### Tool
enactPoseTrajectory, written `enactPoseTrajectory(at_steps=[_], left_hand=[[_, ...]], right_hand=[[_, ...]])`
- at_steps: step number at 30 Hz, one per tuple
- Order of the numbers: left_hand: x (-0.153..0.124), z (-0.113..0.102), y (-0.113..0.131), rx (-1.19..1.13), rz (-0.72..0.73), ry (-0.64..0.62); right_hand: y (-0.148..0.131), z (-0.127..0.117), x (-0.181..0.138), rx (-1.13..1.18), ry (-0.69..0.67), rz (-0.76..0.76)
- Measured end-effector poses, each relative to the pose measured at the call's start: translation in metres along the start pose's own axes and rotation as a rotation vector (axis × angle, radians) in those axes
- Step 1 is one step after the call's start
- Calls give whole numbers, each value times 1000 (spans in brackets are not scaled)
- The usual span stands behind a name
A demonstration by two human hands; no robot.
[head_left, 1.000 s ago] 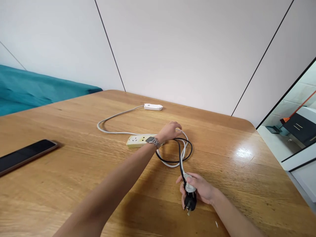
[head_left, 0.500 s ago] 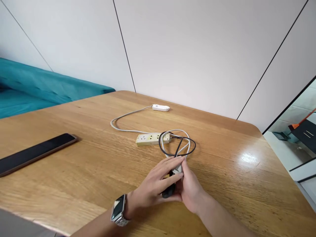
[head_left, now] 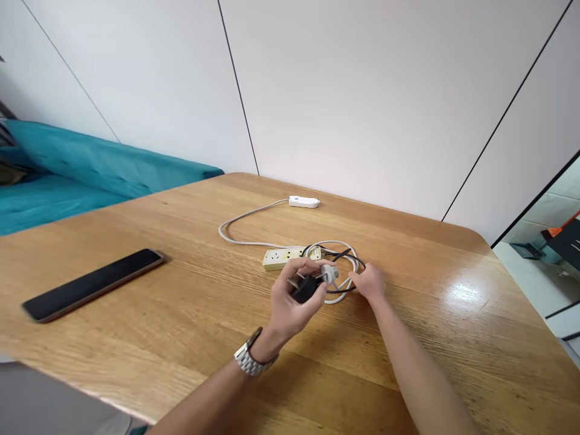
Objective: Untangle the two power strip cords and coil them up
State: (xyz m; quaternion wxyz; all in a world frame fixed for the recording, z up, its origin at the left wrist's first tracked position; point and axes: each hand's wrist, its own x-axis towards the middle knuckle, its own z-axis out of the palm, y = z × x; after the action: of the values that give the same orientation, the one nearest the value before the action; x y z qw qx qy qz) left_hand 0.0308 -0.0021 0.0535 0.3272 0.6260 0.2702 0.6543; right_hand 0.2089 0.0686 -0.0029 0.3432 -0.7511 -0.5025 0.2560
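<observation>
My left hand (head_left: 290,305) is raised a little over the wooden table (head_left: 181,314) and holds a black plug (head_left: 303,289) together with a white plug (head_left: 328,275). A silver watch sits on that wrist. My right hand (head_left: 369,283) rests on the looped black and white cables (head_left: 348,260) just right of the plugs; its fingers are curled on the loop. A yellowish power strip (head_left: 283,257) lies just behind the hands. Its white cord (head_left: 235,232) runs back to a small white block (head_left: 304,202) by the wall.
A dark phone (head_left: 93,284) lies face up on the left part of the table. A teal sofa (head_left: 90,172) stands beyond the table's left edge. A grey surface (head_left: 49,402) shows at the lower left corner. White wall panels close off the back.
The plugs passed from my right hand into my left, which lifted them toward the power strip. My right hand moved forward onto the cable loop. The view shifted left.
</observation>
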Motion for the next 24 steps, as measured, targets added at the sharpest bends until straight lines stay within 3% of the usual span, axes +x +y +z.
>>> enactPoseTrajectory(at_steps=[7,11,14,16,19,22,24], left_hand=[[30,-1,1,213,-282,-41],[40,7,-3,207,-386,-74],[42,15,-3,210,-392,-170],[44,21,-3,206,-367,-280],[49,29,-2,103,-332,-417],[54,37,-2,-79,-394,-446],[56,41,-2,-174,-513,-459]], right_hand=[[-4,-2,-12,302,58,-111],[-31,-15,-33,596,21,-217],[-56,-30,-54,835,-42,-373],[-70,-41,-70,810,-57,-478],[-82,-57,-88,562,-22,-611],[-78,-67,-95,303,125,-719],[-64,-69,-91,269,253,-769]])
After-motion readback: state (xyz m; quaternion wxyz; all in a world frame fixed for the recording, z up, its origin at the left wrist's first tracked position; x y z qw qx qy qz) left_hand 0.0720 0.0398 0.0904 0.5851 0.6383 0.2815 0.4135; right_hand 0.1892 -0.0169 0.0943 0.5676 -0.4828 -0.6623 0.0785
